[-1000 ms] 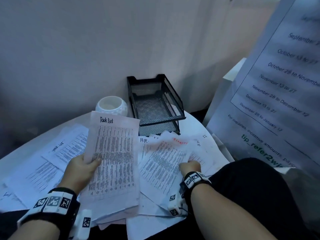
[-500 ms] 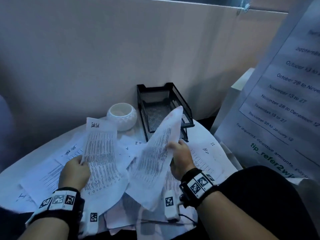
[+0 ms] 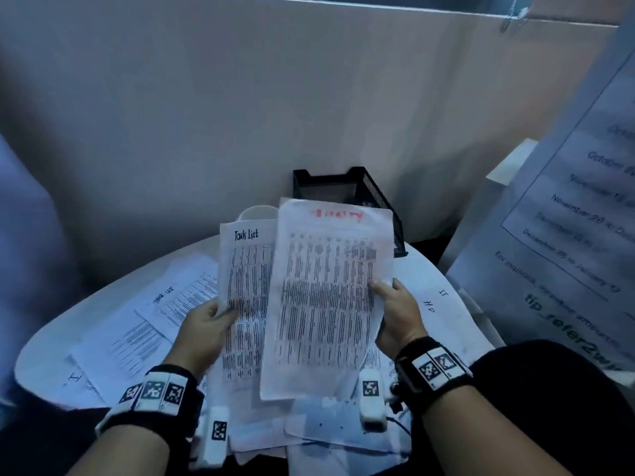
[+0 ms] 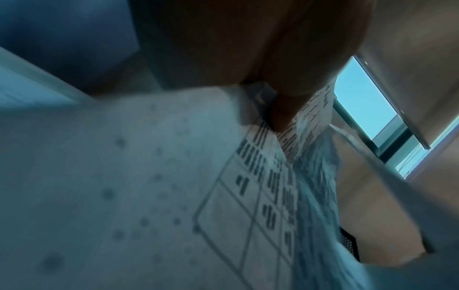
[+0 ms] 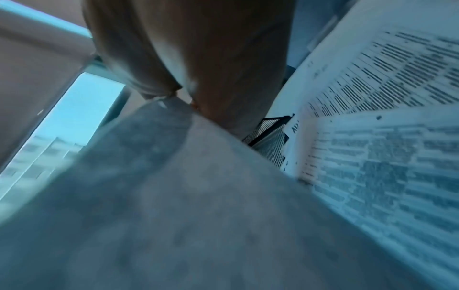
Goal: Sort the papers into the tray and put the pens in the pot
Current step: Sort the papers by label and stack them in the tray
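Note:
My left hand (image 3: pixel 209 324) grips a printed sheet headed "Task List" (image 3: pixel 245 280) by its left edge, lifted above the table. A second sheet with a red heading (image 3: pixel 326 297) is pinched at its right edge by my right hand (image 3: pixel 391 304) and overlaps the first. Behind them the black mesh tray (image 3: pixel 374 190) stands at the back of the table, partly hidden. Only the rim of the white pot (image 3: pixel 256 211) shows above the sheets. Several more papers (image 3: pixel 147 324) lie spread on the round white table (image 3: pixel 443 286). No pens are visible. Both wrist views show blurred paper under the fingers.
A pale partition wall (image 3: pixel 275 97) rises right behind the tray. A large printed notice (image 3: pixel 567 235) leans at the right, close to my right arm. My dark-clothed knee (image 3: pixel 549 389) sits at the lower right.
My right hand picked the red-headed sheet off the pile and raised it flat, beside and over the Task List sheet. My left hand lifted its sheet higher. The head view tilted up.

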